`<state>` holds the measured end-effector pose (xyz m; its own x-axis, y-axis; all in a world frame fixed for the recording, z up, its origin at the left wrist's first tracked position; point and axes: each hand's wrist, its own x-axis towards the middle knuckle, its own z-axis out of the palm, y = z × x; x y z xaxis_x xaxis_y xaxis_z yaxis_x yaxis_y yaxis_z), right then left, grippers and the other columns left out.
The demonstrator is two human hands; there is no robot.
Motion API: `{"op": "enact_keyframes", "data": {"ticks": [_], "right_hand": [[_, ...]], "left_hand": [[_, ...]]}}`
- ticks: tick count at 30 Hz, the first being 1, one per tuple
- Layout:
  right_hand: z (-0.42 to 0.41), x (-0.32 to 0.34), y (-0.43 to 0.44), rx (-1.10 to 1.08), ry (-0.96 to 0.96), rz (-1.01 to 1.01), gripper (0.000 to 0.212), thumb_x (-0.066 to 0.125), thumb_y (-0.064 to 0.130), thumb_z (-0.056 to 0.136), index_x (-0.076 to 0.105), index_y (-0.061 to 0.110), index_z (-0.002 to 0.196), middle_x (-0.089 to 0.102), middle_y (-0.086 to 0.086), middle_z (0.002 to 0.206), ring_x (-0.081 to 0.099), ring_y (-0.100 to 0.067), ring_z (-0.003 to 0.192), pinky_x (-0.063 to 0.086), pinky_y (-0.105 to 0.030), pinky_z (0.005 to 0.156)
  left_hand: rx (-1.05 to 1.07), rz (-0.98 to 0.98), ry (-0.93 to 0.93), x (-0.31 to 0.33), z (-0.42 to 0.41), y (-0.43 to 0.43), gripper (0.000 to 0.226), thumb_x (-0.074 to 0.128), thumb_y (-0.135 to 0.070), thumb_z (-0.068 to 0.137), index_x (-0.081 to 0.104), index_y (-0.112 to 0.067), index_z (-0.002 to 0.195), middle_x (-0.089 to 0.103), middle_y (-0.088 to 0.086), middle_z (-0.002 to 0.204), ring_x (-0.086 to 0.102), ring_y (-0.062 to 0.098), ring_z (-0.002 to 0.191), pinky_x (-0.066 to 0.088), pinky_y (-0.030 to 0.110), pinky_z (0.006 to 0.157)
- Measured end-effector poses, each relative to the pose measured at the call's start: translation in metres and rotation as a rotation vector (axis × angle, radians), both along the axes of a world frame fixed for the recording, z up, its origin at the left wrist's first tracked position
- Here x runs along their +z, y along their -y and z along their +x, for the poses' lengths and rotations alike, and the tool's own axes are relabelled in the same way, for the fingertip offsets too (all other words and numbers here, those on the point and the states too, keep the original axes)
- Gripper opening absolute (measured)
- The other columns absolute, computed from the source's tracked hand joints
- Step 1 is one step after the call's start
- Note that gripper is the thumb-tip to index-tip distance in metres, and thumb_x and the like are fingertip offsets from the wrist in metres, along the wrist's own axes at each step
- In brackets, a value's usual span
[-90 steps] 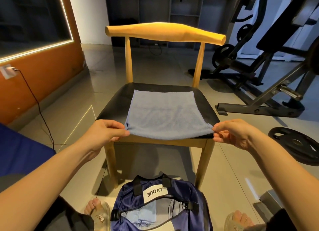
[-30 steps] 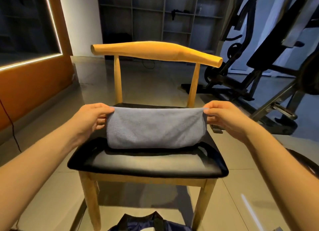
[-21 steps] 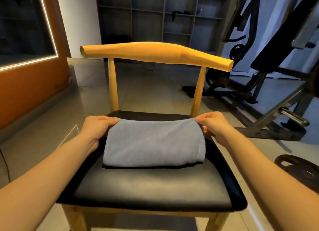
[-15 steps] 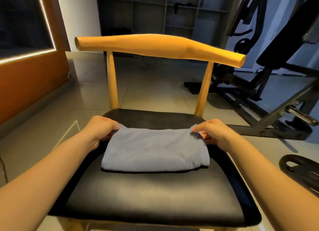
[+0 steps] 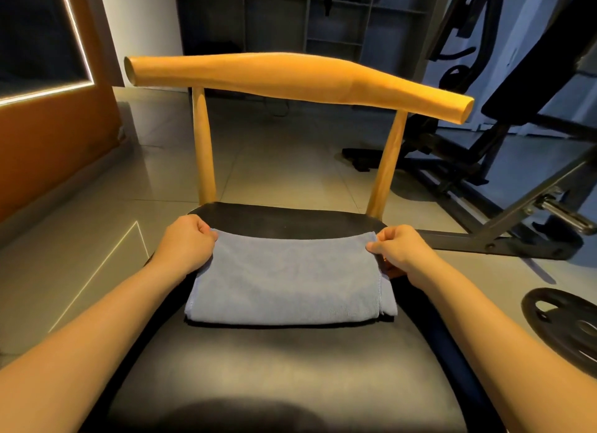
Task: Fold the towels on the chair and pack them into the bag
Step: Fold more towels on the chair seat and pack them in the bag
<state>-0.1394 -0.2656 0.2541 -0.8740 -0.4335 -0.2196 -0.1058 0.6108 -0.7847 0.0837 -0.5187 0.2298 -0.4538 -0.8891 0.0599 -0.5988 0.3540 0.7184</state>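
Note:
A grey-blue towel [image 5: 287, 280], folded in half, lies flat across the middle of the chair's black seat [image 5: 290, 377]. My left hand [image 5: 185, 243] pinches the towel's far left corner. My right hand [image 5: 395, 251] pinches its far right corner. Both hands rest low against the seat, with the fold's near edge facing me. The bag is out of view.
The chair's wooden backrest [image 5: 290, 80] and its two posts rise just behind the towel. Black gym equipment [image 5: 504, 174] stands on the tiled floor to the right, with a weight plate [image 5: 565, 326] lying near the chair. An orange wall panel [image 5: 48, 148] is at the left.
The near edge of the spread towel was lifted and carried to the far edge, halving it. Since half a second ago the hands stay at the far corners and the view has moved closer.

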Motion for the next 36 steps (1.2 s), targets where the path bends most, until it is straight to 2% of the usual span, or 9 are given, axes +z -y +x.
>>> {"op": "enact_keyframes", "data": {"ticks": [6,14,16,18,20,22,28,33,36], "right_hand": [[0.0,-0.005,0.003,0.001,-0.091,0.018,0.016,0.063,0.017,0.101,0.06,0.008,0.088,0.06,-0.01,0.06,0.057,-0.016,0.045,0.047,-0.023,0.041],[0.011,0.006,-0.008,0.045,-0.086,-0.012,0.03,0.065,0.025,0.099,0.058,0.009,0.075,0.061,-0.009,0.059,0.062,-0.018,0.05,0.054,-0.027,0.048],[0.014,0.013,-0.016,0.075,-0.107,0.005,0.023,0.066,0.025,0.098,0.061,0.006,0.085,0.062,-0.013,0.073,0.064,-0.021,0.063,0.06,-0.031,0.054],[0.017,0.017,-0.03,0.092,-0.143,0.052,0.02,0.069,0.022,0.095,0.066,0.004,0.091,0.066,-0.015,0.08,0.067,-0.023,0.069,0.063,-0.035,0.062],[0.024,0.02,-0.048,0.112,-0.159,0.091,0.016,0.069,0.018,0.094,0.067,0.007,0.084,0.066,-0.013,0.077,0.065,-0.022,0.068,0.059,-0.031,0.055],[0.037,0.024,-0.065,0.166,-0.144,0.101,0.019,0.071,0.016,0.093,0.066,0.009,0.075,0.063,-0.008,0.069,0.061,-0.019,0.063,0.052,-0.024,0.049],[0.077,0.015,-0.089,0.337,-0.167,0.069,0.009,0.073,0.009,0.089,0.075,0.003,0.083,0.072,-0.017,0.077,0.055,-0.012,0.055,0.046,-0.02,0.047],[0.085,-0.01,-0.085,0.306,-0.445,0.107,0.006,0.076,0.02,0.087,0.077,0.02,0.08,0.072,0.005,0.074,0.066,-0.009,0.068,0.058,-0.031,0.068],[0.09,-0.013,-0.08,0.274,-0.553,0.158,0.009,0.072,0.025,0.089,0.076,0.023,0.081,0.07,0.008,0.076,0.064,-0.01,0.072,0.058,-0.033,0.068]], "left_hand": [[-0.012,-0.181,0.174,-0.001,-0.008,-0.001,0.02,0.05,-0.024,0.106,0.057,-0.007,0.096,0.063,0.013,0.087,0.05,0.02,0.069,0.03,0.032,0.054],[-0.088,-0.56,0.518,0.018,-0.007,-0.02,0.025,0.058,-0.037,0.1,0.052,-0.013,0.106,0.057,0.005,0.091,0.057,0.028,0.081,0.046,0.038,0.065],[-0.196,-0.667,0.4,0.033,-0.01,-0.039,0.033,0.065,-0.047,0.094,0.058,-0.019,0.11,0.063,0.002,0.102,0.062,0.027,0.092,0.054,0.039,0.073],[-0.503,-0.582,0.128,0.038,-0.014,-0.072,0.026,0.07,-0.049,0.09,0.064,-0.028,0.104,0.065,-0.008,0.101,0.063,0.015,0.094,0.053,0.035,0.079],[-0.82,-0.442,-0.019,0.032,-0.017,-0.112,0.021,0.072,-0.051,0.087,0.067,-0.032,0.094,0.063,-0.015,0.094,0.06,0.004,0.088,0.05,0.029,0.079],[-0.991,-0.498,-0.011,0.016,-0.02,-0.136,0.027,0.071,-0.056,0.084,0.066,-0.031,0.092,0.058,-0.016,0.092,0.054,0.003,0.086,0.046,0.027,0.076],[-1.0,-0.577,-0.064,-0.016,-0.025,-0.141,0.041,0.059,-0.065,0.081,0.068,-0.028,0.097,0.061,-0.014,0.095,0.056,0.008,0.091,0.05,0.031,0.078],[-0.956,-0.528,-0.118,-0.017,-0.025,-0.139,0.044,0.052,-0.061,0.088,0.078,-0.026,0.095,0.068,-0.015,0.092,0.06,0.002,0.086,0.044,0.014,0.076],[-0.955,-0.519,-0.095,-0.017,-0.024,-0.139,0.035,0.06,-0.055,0.091,0.081,-0.027,0.096,0.069,-0.015,0.092,0.062,0.002,0.085,0.04,0.007,0.074]]}}
